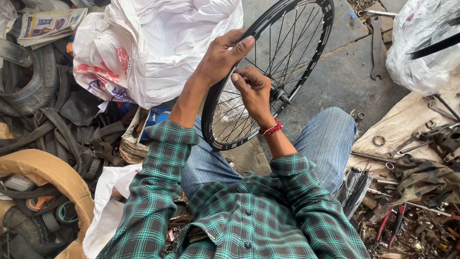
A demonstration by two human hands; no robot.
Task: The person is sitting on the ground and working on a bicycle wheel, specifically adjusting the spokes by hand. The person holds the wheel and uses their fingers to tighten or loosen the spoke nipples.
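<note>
Black wheel (268,72) stands on the floor between the knees. Left hand (221,56) fingers curl over the rim; right hand (254,91) fingers pinch a spoke, hub half hidden just beside them.

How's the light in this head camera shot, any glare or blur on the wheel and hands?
Head view: soft, even daylight with faint shadows; the white plastic bag is bright, nearly washed out; the black bicycle wheel rim, left hand and right hand look sharp; wide-angle bending shows at the edges.
</note>
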